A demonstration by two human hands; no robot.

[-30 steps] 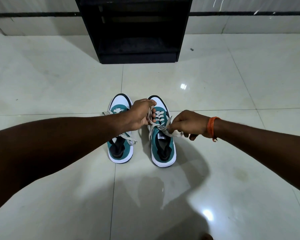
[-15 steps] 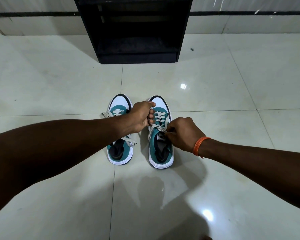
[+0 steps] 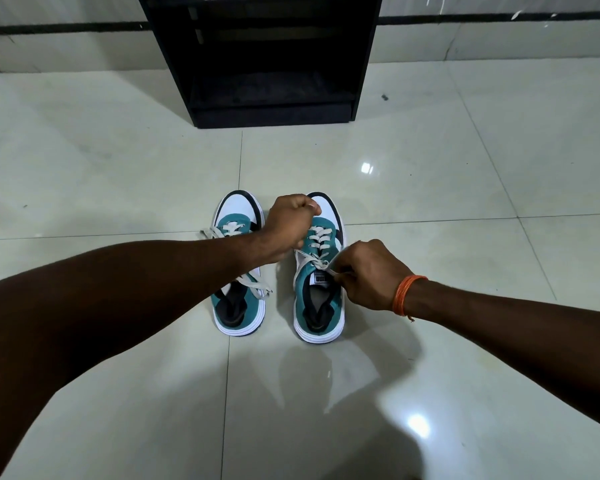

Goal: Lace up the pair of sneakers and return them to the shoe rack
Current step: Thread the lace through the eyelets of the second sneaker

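While both arms reach in from the lower corners of the frame, the two teal-and-white sneakers stand side by side on the pale tiled floor (image 3: 465, 188) at centre frame, toes pointing toward the top edge. The left sneaker (image 3: 238, 311) sits left of centre; its forearm-covered middle is hidden, and loose pale lace ends trail off its left side and over its right edge. The right sneaker (image 3: 317, 306) sits just beside it, apart by a narrow strip of floor. Its lace (image 3: 317, 237) is crossed through the eyelets down the tongue.

The left hand (image 3: 288, 226) is curled into a fist over the toe end of the right sneaker; the lace runs up toward it, but whether it is gripping the lace cannot be told. The right hand (image 3: 368, 275) is closed at the top eyelets on the sneaker's right side, fingertips pinching a lace end. An orange thread band (image 3: 404, 294) circles the right wrist.

At top centre, well apart from the sneakers, stands the black shoe rack (image 3: 274, 57) against the wall, its shelves dark.
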